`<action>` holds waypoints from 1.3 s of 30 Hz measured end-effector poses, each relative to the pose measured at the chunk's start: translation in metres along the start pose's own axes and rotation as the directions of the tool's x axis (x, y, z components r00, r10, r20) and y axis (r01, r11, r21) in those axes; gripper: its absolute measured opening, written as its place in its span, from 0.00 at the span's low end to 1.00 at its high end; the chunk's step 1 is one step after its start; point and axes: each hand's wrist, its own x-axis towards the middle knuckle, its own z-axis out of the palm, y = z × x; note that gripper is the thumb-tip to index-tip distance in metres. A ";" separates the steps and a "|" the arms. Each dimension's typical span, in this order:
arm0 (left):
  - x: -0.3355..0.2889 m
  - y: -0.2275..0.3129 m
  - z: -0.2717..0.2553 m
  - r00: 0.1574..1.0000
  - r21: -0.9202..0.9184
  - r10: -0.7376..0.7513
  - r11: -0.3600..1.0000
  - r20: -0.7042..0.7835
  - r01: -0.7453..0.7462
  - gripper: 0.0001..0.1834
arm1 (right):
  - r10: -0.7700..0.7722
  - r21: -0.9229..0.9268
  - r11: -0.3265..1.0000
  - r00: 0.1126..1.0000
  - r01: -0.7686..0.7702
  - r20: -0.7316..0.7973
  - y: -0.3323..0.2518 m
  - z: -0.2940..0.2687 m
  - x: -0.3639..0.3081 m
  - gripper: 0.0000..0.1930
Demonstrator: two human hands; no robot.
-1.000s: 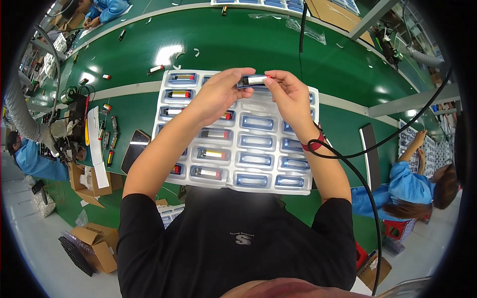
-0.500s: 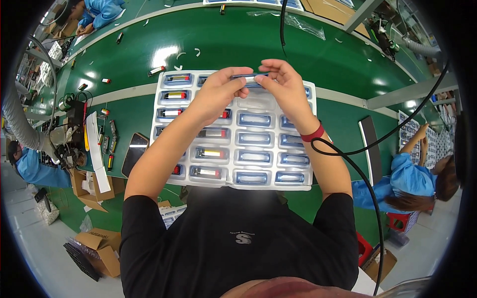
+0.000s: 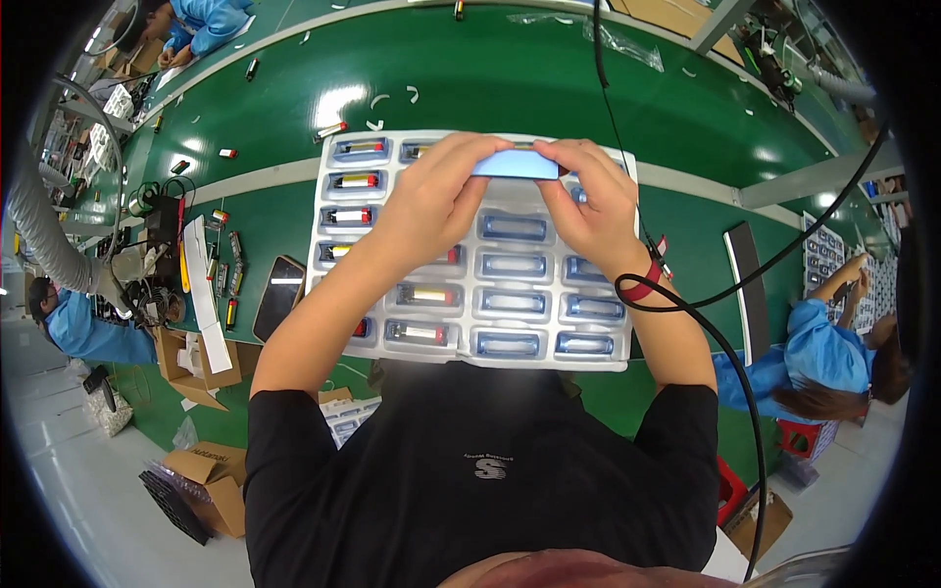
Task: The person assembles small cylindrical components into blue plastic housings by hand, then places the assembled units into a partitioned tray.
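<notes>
A glossy light-blue plastic casing (image 3: 516, 165) is held level above the far part of a white moulded tray (image 3: 517, 197). My left hand (image 3: 436, 191) grips its left end, and my right hand (image 3: 600, 201) pinches the right end. Some of my fingertips are hidden behind it. Beneath the casing, one tray pocket is bare. Blue casings fill the other visible pockets. Those in the left columns hold small battery-like cylinders (image 3: 421, 295) with red, yellow or silver parts; the ones toward the right, such as this casing (image 3: 513, 302), show no cylinder.
A phone (image 3: 279, 299) lies left of the tray, near loose cylinders (image 3: 235, 279) and a white strip (image 3: 204, 294). At right is a black-and-white flat bar (image 3: 747, 294). A black cable (image 3: 706, 306) loops over my right wrist. Co-workers in blue sit on both sides.
The casing has tilted, so its smooth blue face now shows instead of its clear, edge-on side. Both hands have come down slightly around its ends. The whole view has shifted a little.
</notes>
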 end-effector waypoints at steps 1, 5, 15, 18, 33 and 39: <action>0.000 0.003 -0.001 1.000 -0.007 -0.006 1.000 0.007 0.006 0.20 | -0.054 -0.037 0.998 0.998 0.054 -0.012 -0.001 -0.002 0.001 0.17; 0.004 0.014 -0.016 0.995 0.051 0.084 0.995 0.057 -0.087 0.27 | -0.257 -0.205 0.944 0.966 0.257 0.024 -0.016 -0.017 0.002 0.18; -0.006 0.016 -0.010 0.931 -0.008 0.344 0.938 -0.119 -0.347 0.45 | -0.622 -0.367 0.714 0.781 0.597 0.059 -0.030 -0.031 0.005 0.21; -0.004 0.014 -0.005 0.947 0.155 0.315 0.940 -0.061 -0.303 0.44 | -0.503 -0.345 0.805 0.864 0.483 0.036 -0.024 -0.026 -0.005 0.26; -0.015 0.004 -0.006 0.928 0.012 0.366 0.930 -0.065 -0.366 0.64 | -0.655 -0.368 0.685 0.753 0.628 0.065 -0.016 -0.025 -0.010 0.19; -0.019 -0.003 -0.009 0.914 0.016 0.402 0.915 -0.052 -0.402 0.64 | -0.710 -0.400 0.619 0.699 0.676 0.085 -0.014 -0.023 -0.011 0.18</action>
